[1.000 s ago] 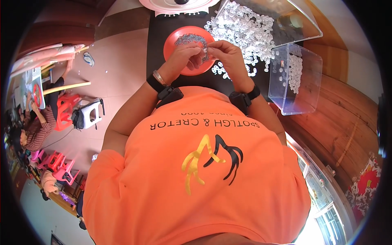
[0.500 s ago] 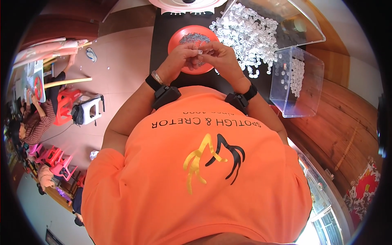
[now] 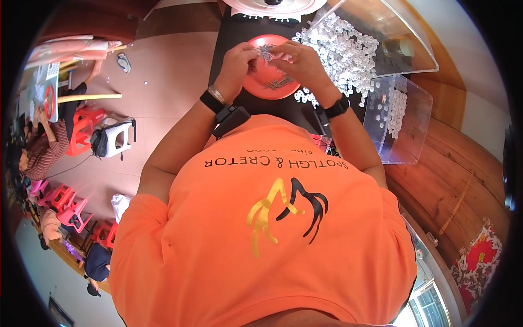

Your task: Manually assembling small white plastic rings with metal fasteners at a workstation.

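Over a red plastic dish (image 3: 267, 90), both hands are raised close together. In the dish lie two heaps of small grey metal nails (image 3: 279, 83). My left hand (image 3: 237, 64) is at the dish's left side, its fingers pressed together beside the far heap; what they hold, if anything, is hidden. On the opposite side, my right hand (image 3: 304, 66) has its fingers bent in a pinch, with a small pale bit showing at the tips, too small to name. Small white plastic clips (image 3: 338, 52) are spread just beyond and to the right of it.
Behind the clips, a large clear plastic bin (image 3: 406, 41) lies tipped on the black table (image 3: 223, 54). A smaller clear box (image 3: 406, 147) with clips stands at the right. A pink-and-white appliance (image 3: 275, 8) is at the far edge. A person in stripes (image 3: 52, 147) sits at the left.
My hands have moved apart, from touching around a small white piece to either side of the dish. The view has shifted, so the table sits farther right.
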`<control>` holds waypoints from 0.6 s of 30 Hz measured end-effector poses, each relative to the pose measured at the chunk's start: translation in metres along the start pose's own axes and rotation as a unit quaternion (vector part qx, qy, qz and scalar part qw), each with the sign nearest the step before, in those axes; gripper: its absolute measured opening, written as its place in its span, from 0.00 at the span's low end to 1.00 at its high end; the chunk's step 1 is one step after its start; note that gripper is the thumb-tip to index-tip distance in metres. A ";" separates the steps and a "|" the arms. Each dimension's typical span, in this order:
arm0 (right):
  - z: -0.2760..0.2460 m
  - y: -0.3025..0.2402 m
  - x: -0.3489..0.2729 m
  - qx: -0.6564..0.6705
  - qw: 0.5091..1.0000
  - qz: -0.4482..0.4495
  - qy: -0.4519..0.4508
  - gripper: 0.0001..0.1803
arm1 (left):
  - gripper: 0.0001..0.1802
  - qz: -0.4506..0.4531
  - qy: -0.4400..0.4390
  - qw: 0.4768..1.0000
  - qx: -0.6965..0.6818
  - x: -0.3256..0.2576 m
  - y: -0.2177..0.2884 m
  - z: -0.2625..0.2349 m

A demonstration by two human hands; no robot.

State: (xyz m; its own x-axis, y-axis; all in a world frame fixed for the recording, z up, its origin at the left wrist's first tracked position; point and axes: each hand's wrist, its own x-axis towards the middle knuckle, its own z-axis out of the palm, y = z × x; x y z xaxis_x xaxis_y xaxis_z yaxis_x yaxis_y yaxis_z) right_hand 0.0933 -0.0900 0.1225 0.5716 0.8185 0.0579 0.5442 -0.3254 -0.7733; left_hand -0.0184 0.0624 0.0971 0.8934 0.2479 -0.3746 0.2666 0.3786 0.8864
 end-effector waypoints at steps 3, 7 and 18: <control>0.003 0.039 -0.007 -0.122 0.992 -0.007 -0.040 0.08 | 0.08 -0.004 0.045 0.999 -0.023 -0.004 -0.003 -0.018; 0.024 0.065 -0.013 -0.226 0.965 -0.008 -0.129 0.07 | 0.08 -0.052 0.062 0.996 -0.034 -0.017 -0.005 -0.030; 0.056 0.088 -0.012 -0.298 0.937 -0.054 -0.173 0.10 | 0.08 -0.082 0.073 0.993 -0.033 -0.032 -0.003 -0.039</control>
State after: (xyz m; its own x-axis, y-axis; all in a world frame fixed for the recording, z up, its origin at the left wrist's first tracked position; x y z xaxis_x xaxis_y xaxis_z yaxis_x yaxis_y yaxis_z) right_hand 0.0998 -0.1018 0.0185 0.3162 0.9329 -0.1724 0.8928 -0.3540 -0.2784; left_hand -0.0624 0.0883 0.0954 0.7764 0.3029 -0.5527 0.3766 0.4803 0.7921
